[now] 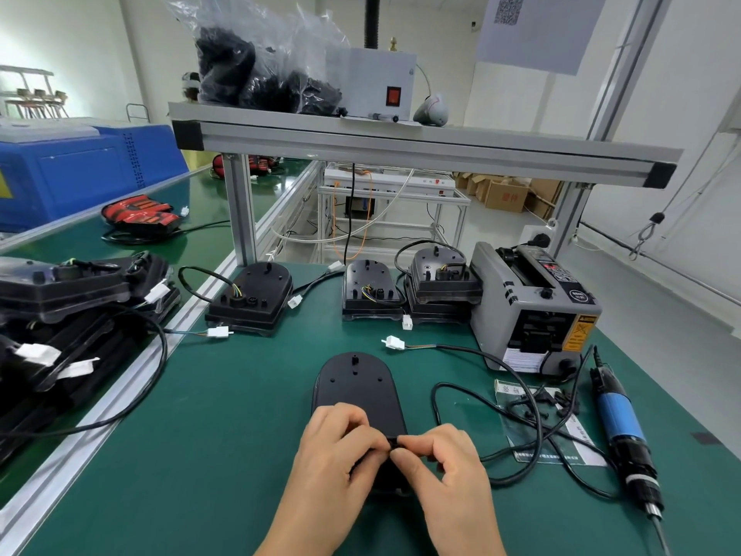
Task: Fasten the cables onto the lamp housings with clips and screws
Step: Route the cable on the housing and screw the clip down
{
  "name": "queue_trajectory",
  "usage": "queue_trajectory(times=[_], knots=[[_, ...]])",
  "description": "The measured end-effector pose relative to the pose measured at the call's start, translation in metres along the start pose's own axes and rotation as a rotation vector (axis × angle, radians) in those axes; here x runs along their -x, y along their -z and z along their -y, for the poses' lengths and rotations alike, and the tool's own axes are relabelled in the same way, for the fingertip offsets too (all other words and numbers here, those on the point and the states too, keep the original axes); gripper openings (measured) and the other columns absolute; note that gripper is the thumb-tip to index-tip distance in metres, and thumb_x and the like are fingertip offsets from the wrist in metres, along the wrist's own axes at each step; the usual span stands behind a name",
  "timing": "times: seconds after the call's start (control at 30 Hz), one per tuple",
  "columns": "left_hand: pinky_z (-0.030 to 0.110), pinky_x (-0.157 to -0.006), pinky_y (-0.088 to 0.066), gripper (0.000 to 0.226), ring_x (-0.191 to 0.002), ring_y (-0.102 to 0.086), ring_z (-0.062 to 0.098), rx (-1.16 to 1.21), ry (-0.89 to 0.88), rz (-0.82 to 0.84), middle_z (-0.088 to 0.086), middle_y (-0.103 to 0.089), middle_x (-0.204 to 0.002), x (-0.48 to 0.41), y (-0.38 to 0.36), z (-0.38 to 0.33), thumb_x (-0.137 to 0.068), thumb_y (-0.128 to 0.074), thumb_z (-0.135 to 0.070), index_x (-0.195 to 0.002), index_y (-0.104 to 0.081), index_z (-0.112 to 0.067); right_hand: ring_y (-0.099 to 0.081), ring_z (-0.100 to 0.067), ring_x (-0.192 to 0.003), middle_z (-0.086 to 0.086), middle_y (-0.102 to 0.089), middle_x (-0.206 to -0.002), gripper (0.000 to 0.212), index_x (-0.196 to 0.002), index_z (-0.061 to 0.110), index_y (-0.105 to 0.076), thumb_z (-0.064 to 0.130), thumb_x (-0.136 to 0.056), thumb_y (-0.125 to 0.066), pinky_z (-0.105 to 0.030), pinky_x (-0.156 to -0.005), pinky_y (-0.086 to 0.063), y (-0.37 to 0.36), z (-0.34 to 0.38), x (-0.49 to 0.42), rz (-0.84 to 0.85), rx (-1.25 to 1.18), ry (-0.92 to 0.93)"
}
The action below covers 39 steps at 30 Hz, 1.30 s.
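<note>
A black lamp housing [357, 385] lies back-up on the green mat in front of me. Over its near end, my left hand [341, 447] and my right hand [445, 463] meet fingertip to fingertip and pinch a small black clip [395, 440] on the cable. The housing's black cable [525, 411] loops off to the right and ends in a white connector [393, 342]. What lies under my fingers on the housing is hidden.
A blue electric screwdriver [619, 419] lies at the right, next to a plastic bag with small black clips and screws [549, 407]. A grey tape dispenser [529, 302] stands behind. More housings [371, 288] sit at the back, and stacked ones [68, 286] at the left.
</note>
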<state>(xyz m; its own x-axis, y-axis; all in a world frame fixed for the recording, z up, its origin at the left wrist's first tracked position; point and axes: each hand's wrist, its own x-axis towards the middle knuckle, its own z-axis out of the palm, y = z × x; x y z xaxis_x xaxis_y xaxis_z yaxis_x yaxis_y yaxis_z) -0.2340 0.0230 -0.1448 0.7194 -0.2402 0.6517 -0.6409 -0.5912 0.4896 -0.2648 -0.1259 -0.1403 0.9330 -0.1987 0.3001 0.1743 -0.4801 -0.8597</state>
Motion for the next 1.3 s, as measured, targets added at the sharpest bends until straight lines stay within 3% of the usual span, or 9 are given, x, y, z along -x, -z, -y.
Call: queue_trajectory(times=[0.13, 0.43, 0.53, 0.63, 0.73, 0.87, 0.97, 1.17, 1.3], knots=[[0.025, -0.066, -0.045, 0.009, -0.083, -0.045, 0.006, -0.034, 0.005, -0.028, -0.015, -0.049, -0.084, -0.001, -0.003, -0.001, -0.078, -0.067, -0.023, -0.078, -0.061, -0.029, -0.051, -0.005, -0.09, 0.01, -0.059, -0.076, 0.022, -0.074, 0.032, -0.07, 0.012, -0.073, -0.079, -0.01, -0.074, -0.036, -0.002, -0.001, -0.002, -0.032, -0.019, 0.018], [0.022, -0.08, -0.036, 0.004, -0.085, -0.049, 0.003, -0.04, -0.015, -0.066, -0.018, -0.054, -0.08, -0.004, -0.006, 0.0, -0.08, -0.063, -0.031, -0.076, -0.066, -0.03, -0.051, -0.005, -0.082, 0.013, -0.059, -0.082, 0.03, -0.074, 0.032, -0.072, 0.003, -0.069, -0.081, -0.011, -0.07, -0.038, -0.007, -0.008, -0.001, -0.14, -0.058, 0.073], [0.021, -0.078, -0.039, 0.003, -0.086, -0.051, 0.0, 0.032, 0.057, -0.037, -0.02, -0.057, -0.082, -0.004, -0.003, -0.002, -0.078, -0.066, -0.026, -0.078, -0.065, -0.029, -0.051, -0.004, -0.082, 0.014, -0.059, -0.083, 0.031, -0.073, 0.032, -0.072, 0.003, -0.068, -0.082, -0.011, -0.071, -0.038, -0.01, -0.009, -0.001, -0.158, -0.053, 0.088], [0.019, -0.078, -0.041, 0.022, -0.09, -0.052, -0.001, 0.101, 0.2, -0.004, -0.022, -0.057, -0.093, -0.003, -0.002, -0.002, -0.078, -0.07, -0.017, -0.08, -0.06, -0.036, -0.051, -0.004, -0.084, 0.013, -0.059, -0.085, 0.032, -0.074, 0.032, -0.072, 0.002, -0.068, -0.082, -0.009, -0.071, -0.037, -0.012, -0.011, -0.002, -0.184, -0.035, 0.106], [0.022, -0.079, -0.045, 0.03, -0.091, -0.055, 0.003, 0.152, 0.295, 0.013, -0.021, -0.057, -0.088, -0.001, -0.003, -0.002, -0.079, -0.072, -0.015, -0.079, -0.056, -0.04, -0.051, -0.002, -0.085, 0.012, -0.058, -0.084, 0.029, -0.075, 0.029, -0.072, 0.003, -0.067, -0.083, -0.009, -0.072, -0.037, -0.014, -0.014, -0.003, -0.203, 0.006, 0.142], [0.021, -0.078, -0.045, 0.027, -0.092, -0.057, 0.007, 0.198, 0.301, 0.013, -0.02, -0.057, -0.092, -0.001, -0.001, -0.001, -0.08, -0.071, -0.013, -0.08, -0.058, -0.037, -0.048, 0.001, -0.084, 0.014, -0.055, -0.074, 0.007, -0.075, 0.023, -0.072, 0.026, -0.07, -0.076, -0.013, -0.074, -0.038, -0.014, -0.016, -0.006, -0.227, 0.147, 0.282], [0.022, -0.077, -0.046, 0.027, -0.09, -0.059, 0.009, 0.249, 0.295, 0.022, -0.015, -0.059, -0.091, -0.001, 0.002, 0.0, -0.08, -0.071, -0.011, -0.08, -0.059, -0.035, -0.047, -0.005, -0.085, 0.011, -0.057, -0.081, 0.021, -0.075, 0.022, -0.073, 0.041, -0.074, -0.064, -0.027, -0.072, -0.037, -0.011, -0.015, -0.011, -0.266, 0.318, 0.431], [0.021, -0.079, -0.046, 0.027, -0.092, -0.06, 0.01, 0.301, 0.248, 0.097, -0.014, -0.06, -0.091, 0.0, 0.01, 0.003, -0.082, -0.069, -0.007, -0.084, -0.061, -0.033, -0.054, -0.007, -0.081, 0.014, -0.064, -0.076, 0.02, -0.071, 0.024, -0.071, 0.039, -0.079, -0.062, -0.028, -0.074, -0.036, -0.007, -0.019, -0.017, -0.281, 0.449, 0.654], [0.009, -0.083, -0.037, 0.017, -0.102, -0.052, 0.003, 0.256, 0.276, 0.137, -0.023, -0.054, -0.098, -0.005, 0.016, 0.004, -0.088, -0.063, -0.021, -0.086, -0.06, -0.037, -0.055, -0.007, -0.08, 0.01, -0.065, -0.075, 0.02, -0.072, 0.019, -0.073, 0.035, -0.08, -0.063, -0.028, -0.075, -0.038, -0.009, -0.025, -0.019, -0.285, 0.393, 0.693]])
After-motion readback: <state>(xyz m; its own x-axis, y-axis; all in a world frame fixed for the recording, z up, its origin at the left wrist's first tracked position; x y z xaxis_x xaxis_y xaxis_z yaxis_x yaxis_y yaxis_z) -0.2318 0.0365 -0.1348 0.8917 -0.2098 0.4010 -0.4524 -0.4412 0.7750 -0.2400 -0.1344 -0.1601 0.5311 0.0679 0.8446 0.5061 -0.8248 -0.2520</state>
